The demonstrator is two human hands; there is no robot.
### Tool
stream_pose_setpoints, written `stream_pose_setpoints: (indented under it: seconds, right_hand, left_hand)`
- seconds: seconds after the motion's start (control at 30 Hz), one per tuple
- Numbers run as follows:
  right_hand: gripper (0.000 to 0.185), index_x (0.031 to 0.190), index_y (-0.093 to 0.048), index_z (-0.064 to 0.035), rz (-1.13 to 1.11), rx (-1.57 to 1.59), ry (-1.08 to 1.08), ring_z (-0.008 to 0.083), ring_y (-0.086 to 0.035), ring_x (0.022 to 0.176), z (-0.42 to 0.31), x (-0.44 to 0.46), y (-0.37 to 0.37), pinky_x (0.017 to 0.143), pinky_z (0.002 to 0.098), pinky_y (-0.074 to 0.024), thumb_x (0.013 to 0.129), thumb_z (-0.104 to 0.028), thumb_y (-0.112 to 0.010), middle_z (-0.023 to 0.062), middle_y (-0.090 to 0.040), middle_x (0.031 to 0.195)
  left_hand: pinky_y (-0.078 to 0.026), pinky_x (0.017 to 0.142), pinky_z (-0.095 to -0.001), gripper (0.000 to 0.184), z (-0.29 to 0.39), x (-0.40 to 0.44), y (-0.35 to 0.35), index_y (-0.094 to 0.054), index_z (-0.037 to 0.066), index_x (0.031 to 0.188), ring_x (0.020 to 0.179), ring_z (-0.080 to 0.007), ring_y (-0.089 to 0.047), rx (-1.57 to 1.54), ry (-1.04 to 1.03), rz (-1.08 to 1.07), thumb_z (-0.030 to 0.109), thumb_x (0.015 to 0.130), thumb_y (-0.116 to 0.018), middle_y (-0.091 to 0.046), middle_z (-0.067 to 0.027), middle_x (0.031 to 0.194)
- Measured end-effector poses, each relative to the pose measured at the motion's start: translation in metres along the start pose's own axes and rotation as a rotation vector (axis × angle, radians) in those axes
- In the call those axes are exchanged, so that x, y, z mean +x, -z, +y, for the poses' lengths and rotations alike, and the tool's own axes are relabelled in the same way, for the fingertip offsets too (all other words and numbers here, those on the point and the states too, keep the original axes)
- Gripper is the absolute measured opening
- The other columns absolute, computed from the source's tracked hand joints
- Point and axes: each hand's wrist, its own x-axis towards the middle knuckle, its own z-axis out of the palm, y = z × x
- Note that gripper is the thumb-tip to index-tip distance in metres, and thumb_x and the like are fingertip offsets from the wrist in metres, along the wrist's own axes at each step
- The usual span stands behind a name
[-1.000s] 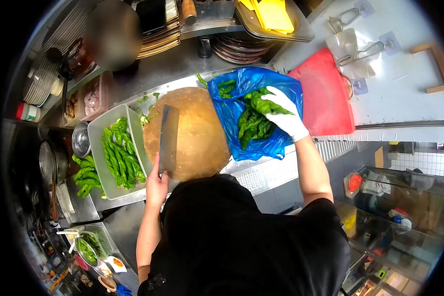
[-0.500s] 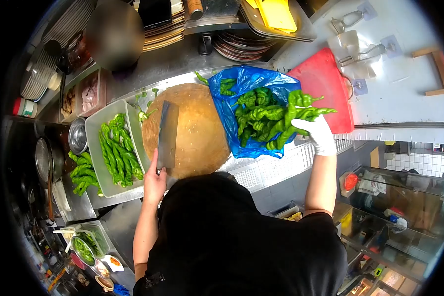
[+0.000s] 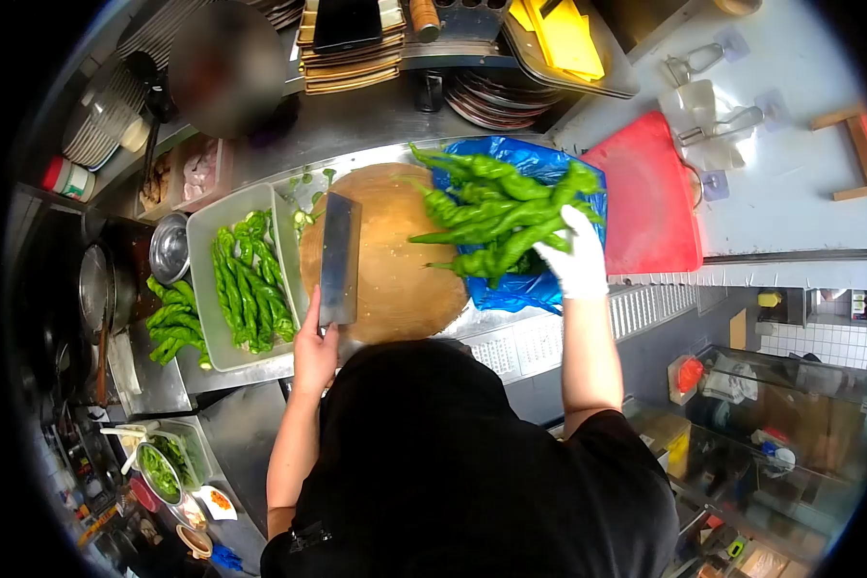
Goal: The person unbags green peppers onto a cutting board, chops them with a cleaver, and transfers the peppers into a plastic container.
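Observation:
My left hand [image 3: 315,358] is closed on the handle of a cleaver [image 3: 340,260], whose broad blade lies over the left part of a round wooden chopping board [image 3: 395,299]. In my right hand [image 3: 578,260], which wears a white glove, is a bunch of long green peppers [image 3: 496,214]. The bunch hangs over a blue plastic bag [image 3: 520,294] and reaches across the board's right edge. Left of the board, a pale plastic tub [image 3: 202,260] holds more green peppers [image 3: 246,279].
More peppers [image 3: 171,323] lie left of the tub, below a metal bowl [image 3: 170,246]. A red cutting board [image 3: 650,207] lies right of the bag. Stacked plates [image 3: 496,101] and yellow cloths [image 3: 564,43] are on the shelf behind. Green scraps [image 3: 308,183] lie beside the board.
My right hand has moved left with the peppers, from the bag's right side toward the chopping board. My left hand still holds the cleaver over the board. The whole view has shifted slightly.

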Motion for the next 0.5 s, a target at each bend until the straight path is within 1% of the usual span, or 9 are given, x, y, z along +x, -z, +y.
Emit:
stream_pose_setpoints:
  seconds: [0.03,0.07,0.17,0.2,0.3,0.33,0.43,0.47,0.5]
  right_hand:
    - [0.048,0.139,-0.062,-0.008,-0.001,0.008,-0.024,0.0372,-0.067,0.122,0.025,0.007,-0.004,0.104,0.0564,-0.058,0.097,-0.025,-0.076,0.0181,-0.07,0.131]
    - [0.046,0.138,-0.063,-0.0086,-0.015,0.015,-0.076,0.0371,-0.067,0.122,0.047,0.014,-0.011,0.104,0.0565,-0.058,0.097,-0.025,-0.076,0.0172,-0.07,0.131]
    - [0.038,0.134,-0.065,-0.0102,-0.126,0.02,-0.163,0.0355,-0.067,0.123,0.114,0.045,-0.016,0.105,0.0557,-0.0574,0.1,-0.021,-0.075,0.0136,-0.071,0.131]
    - [0.034,0.133,-0.066,-0.0106,-0.142,-0.048,-0.121,0.0329,-0.067,0.123,0.128,0.048,-0.018,0.107,0.0523,-0.0564,0.101,-0.018,-0.075,0.0115,-0.071,0.131]
    - [0.036,0.136,-0.064,-0.0114,-0.087,-0.07,-0.108,0.0299,-0.067,0.124,0.136,0.049,-0.014,0.107,0.0483,-0.056,0.102,-0.018,-0.074,0.0099,-0.07,0.133]
    - [0.039,0.139,-0.061,-0.0081,-0.085,-0.084,-0.091,0.0275,-0.067,0.124,0.131,0.04,-0.017,0.108,0.0442,-0.0549,0.102,-0.017,-0.074,0.0105,-0.069,0.134]
    - [0.041,0.139,-0.058,-0.0043,-0.148,-0.158,0.037,0.0269,-0.065,0.127,0.135,0.039,-0.007,0.111,0.0412,-0.0525,0.103,-0.017,-0.074,0.012,-0.067,0.136]
    - [0.057,0.149,-0.051,0.0028,-0.039,-0.168,-0.018,0.0271,-0.062,0.132,0.132,0.034,-0.001,0.114,0.0391,-0.049,0.101,-0.015,-0.076,0.0162,-0.063,0.142]
    - [0.063,0.153,-0.047,0.0039,0.003,-0.239,0.053,0.0273,-0.061,0.133,0.132,0.025,-0.004,0.115,0.0389,-0.048,0.1,-0.014,-0.077,0.0172,-0.062,0.144]
  left_hand:
    - [-0.044,0.045,-0.0338,0.079,-0.001,-0.002,0.001,-0.033,0.028,0.172,0.049,-0.009,-0.048,-0.035,-0.001,0.017,0.0,0.104,-0.061,-0.068,-0.0025,0.078]
    - [-0.044,0.047,-0.0312,0.08,-0.002,-0.004,0.001,-0.032,0.027,0.173,0.05,-0.0083,-0.046,-0.071,-0.022,0.038,-0.002,0.104,-0.06,-0.073,-0.0036,0.089]
    - [-0.044,0.052,-0.0279,0.081,-0.014,-0.003,0.009,-0.031,0.025,0.173,0.055,-0.0081,-0.044,-0.022,-0.006,0.084,-0.003,0.103,-0.06,-0.073,-0.0032,0.093]
    - [-0.044,0.057,-0.0262,0.079,-0.017,-0.004,0.008,-0.033,0.024,0.173,0.06,-0.0078,-0.043,-0.065,-0.049,0.11,-0.002,0.103,-0.061,-0.071,-0.0031,0.088]
    - [-0.045,0.059,-0.0269,0.079,-0.021,-0.006,0.015,-0.035,0.024,0.172,0.061,-0.0081,-0.042,0.089,-0.033,0.124,-0.001,0.102,-0.062,-0.068,-0.0038,0.081]
    - [-0.045,0.059,-0.0284,0.08,-0.022,-0.009,0.015,-0.034,0.025,0.172,0.061,-0.0092,-0.043,0.083,-0.04,0.129,-0.001,0.102,-0.063,-0.065,-0.0055,0.077]
    - [-0.047,0.061,-0.0299,0.081,-0.012,-0.017,0.013,-0.034,0.025,0.172,0.061,-0.0109,-0.045,0.054,0.045,0.114,0.0,0.101,-0.064,-0.068,-0.0061,0.079]
    - [-0.048,0.061,-0.0303,0.081,-0.013,-0.017,0.011,-0.034,0.025,0.172,0.061,-0.0114,-0.046,0.078,0.021,0.117,0.0,0.101,-0.064,-0.068,-0.0069,0.079]
    - [-0.049,0.061,-0.0307,0.08,-0.015,-0.017,0.01,-0.035,0.025,0.172,0.061,-0.0119,-0.047,0.103,-0.002,0.121,0.0,0.101,-0.064,-0.068,-0.0078,0.079]
